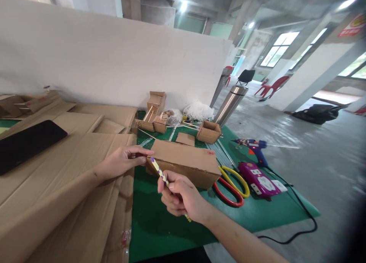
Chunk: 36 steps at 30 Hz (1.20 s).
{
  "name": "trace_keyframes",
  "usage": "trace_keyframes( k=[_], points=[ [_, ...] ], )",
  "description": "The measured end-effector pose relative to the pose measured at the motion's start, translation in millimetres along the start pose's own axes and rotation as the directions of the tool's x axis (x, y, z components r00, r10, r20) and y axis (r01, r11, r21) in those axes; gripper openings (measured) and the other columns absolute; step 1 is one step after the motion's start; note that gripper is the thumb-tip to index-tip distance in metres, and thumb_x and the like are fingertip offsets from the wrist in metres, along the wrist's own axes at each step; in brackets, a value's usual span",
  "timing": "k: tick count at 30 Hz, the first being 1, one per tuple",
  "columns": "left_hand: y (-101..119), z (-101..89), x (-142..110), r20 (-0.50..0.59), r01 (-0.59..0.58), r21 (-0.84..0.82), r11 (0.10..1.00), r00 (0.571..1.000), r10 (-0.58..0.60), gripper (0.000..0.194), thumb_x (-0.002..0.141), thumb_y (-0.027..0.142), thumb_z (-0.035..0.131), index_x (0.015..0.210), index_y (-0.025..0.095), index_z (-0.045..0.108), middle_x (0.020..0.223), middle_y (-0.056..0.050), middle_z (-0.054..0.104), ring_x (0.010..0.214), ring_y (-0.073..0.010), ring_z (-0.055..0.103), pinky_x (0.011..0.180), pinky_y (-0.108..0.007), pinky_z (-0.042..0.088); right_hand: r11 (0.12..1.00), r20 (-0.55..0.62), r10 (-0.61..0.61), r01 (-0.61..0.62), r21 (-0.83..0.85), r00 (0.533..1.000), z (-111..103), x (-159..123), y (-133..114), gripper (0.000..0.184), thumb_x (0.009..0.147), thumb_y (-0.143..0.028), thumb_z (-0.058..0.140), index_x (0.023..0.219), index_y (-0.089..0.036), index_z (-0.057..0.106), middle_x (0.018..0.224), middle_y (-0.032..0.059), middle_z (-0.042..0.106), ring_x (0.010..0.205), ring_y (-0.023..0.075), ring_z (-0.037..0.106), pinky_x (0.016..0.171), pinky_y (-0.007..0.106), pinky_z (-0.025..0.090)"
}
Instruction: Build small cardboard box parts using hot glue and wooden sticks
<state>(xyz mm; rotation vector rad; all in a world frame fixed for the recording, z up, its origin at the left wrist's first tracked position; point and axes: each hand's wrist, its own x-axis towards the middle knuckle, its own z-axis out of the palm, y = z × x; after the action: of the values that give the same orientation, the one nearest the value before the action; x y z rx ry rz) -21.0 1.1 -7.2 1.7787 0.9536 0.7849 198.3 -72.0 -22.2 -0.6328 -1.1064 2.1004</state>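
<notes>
While the right hand [184, 198] clamps a purple-spotted pencil [159, 170] in curled fingers, fingertips of the left hand [121, 162] touch the left end of a cardboard box [185, 158], whether pinching unclear, on a green mat [160, 226]; beyond stand an open carton [210, 136] and steel flask [231, 105].

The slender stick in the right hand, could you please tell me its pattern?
The stick is pale yellow with purple spots; the head view shows it.

The box [184, 155] I hold is matt cardboard; the flask [231, 104], smooth shiny metal; the power strip [259, 179], glossy plastic.
</notes>
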Motion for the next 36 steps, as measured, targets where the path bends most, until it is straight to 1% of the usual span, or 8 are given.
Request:
trace_keyframes(
  k=[3,9,16,20,25,28,32,36],
  points=[
    [0.9,0.3,-0.3,0.004,0.01,-0.025,1.0,1.0,-0.01,0.026,0.084,0.025,0.067,0.108,0.022,0.076,0.105,-0.003,0.078,0.092,-0.0193,0.071,0.085,-0.03,0.059,1.0,0.017,-0.028,0.028,0.012,0.999,-0.8,-0.1,1.2,0.008,0.073,-0.022,0.051,0.08,-0.019,0.055,0.047,-0.0122,0.036,0.036,0.004,0.017,0.033,0.016,0.014],
    [1.6,1.3,-1.0,0.008,0.027,-0.071,0.997,1.0,-0.026,0.025,0.085,0.022,0.067,0.107,0.023,0.077,0.107,-0.002,0.078,0.095,-0.0187,0.071,0.085,-0.029,0.059,1.0,-0.006,-0.018,0.018,-0.026,1.0,1.4,-1.5,-1.6,0.009,0.079,-0.029,0.054,0.079,-0.019,0.053,0.047,-0.0131,0.035,0.036,0.0033,0.017,0.033,0.015,0.015],
    [-0.1,1.6,0.1,-0.008,0.028,-0.076,0.997,1.0,-0.028,0.023,0.084,0.023,0.069,0.105,0.024,0.078,0.106,-0.001,0.078,0.092,-0.0182,0.071,0.084,-0.029,0.06,0.998,-0.036,0.039,-0.04,-0.041,0.999,5.0,-3.0,-6.4,0.005,0.072,-0.024,0.051,0.074,-0.021,0.048,0.046,-0.0142,0.033,0.036,0.0035,0.016,0.033,0.015,0.014],
    [0.3,1.4,0.0,0.005,0.029,-0.075,0.997,1.0,-0.029,0.023,0.083,0.024,0.069,0.105,0.024,0.078,0.107,-0.002,0.078,0.095,-0.0199,0.071,0.084,-0.03,0.06,0.999,-0.02,0.036,-0.037,-0.022,0.999,3.7,-2.9,-5.8,0.007,0.07,-0.021,0.051,0.075,-0.022,0.047,0.046,-0.0142,0.033,0.037,0.0036,0.015,0.033,0.014,0.014],
    [1.4,1.0,-0.3,0.012,0.025,-0.059,0.998,1.0,-0.024,0.025,0.084,0.027,0.068,0.107,0.023,0.077,0.108,-0.003,0.077,0.098,-0.0211,0.071,0.086,-0.031,0.06,1.0,0.007,0.005,-0.004,-0.028,1.0,2.2,-2.8,-4.2,0.007,0.074,-0.025,0.053,0.078,-0.02,0.051,0.047,-0.0136,0.035,0.037,0.0037,0.016,0.034,0.015,0.015],
    [1.3,0.6,-0.1,0.009,0.024,-0.049,0.999,1.0,-0.023,0.026,0.084,0.026,0.068,0.108,0.023,0.077,0.106,-0.003,0.077,0.095,-0.0204,0.071,0.085,-0.031,0.06,0.999,0.004,-0.008,0.008,-0.034,1.0,2.1,-2.4,-4.0,0.009,0.078,-0.029,0.053,0.078,-0.02,0.051,0.047,-0.0134,0.035,0.036,0.0036,0.017,0.033,0.015,0.015],
    [1.7,0.5,-0.2,0.009,0.022,-0.048,0.999,1.0,-0.021,0.025,0.083,0.025,0.069,0.107,0.023,0.077,0.104,-0.003,0.077,0.094,-0.02,0.071,0.085,-0.031,0.06,0.999,-0.008,0.01,-0.011,-0.041,1.0,2.6,-2.0,-4.9,0.006,0.077,-0.027,0.051,0.077,-0.021,0.05,0.047,-0.0133,0.034,0.036,0.0039,0.016,0.033,0.016,0.015],
    [1.9,1.2,-1.0,0.003,0.025,-0.053,0.998,1.0,-0.025,0.025,0.084,0.026,0.069,0.108,0.024,0.077,0.108,-0.003,0.077,0.096,-0.0208,0.071,0.085,-0.031,0.06,0.999,-0.014,0.017,-0.018,-0.047,1.0,2.9,-3.1,-5.9,0.006,0.077,-0.026,0.05,0.076,-0.021,0.048,0.048,-0.0133,0.034,0.037,0.0042,0.016,0.034,0.016,0.014]
  ],
)
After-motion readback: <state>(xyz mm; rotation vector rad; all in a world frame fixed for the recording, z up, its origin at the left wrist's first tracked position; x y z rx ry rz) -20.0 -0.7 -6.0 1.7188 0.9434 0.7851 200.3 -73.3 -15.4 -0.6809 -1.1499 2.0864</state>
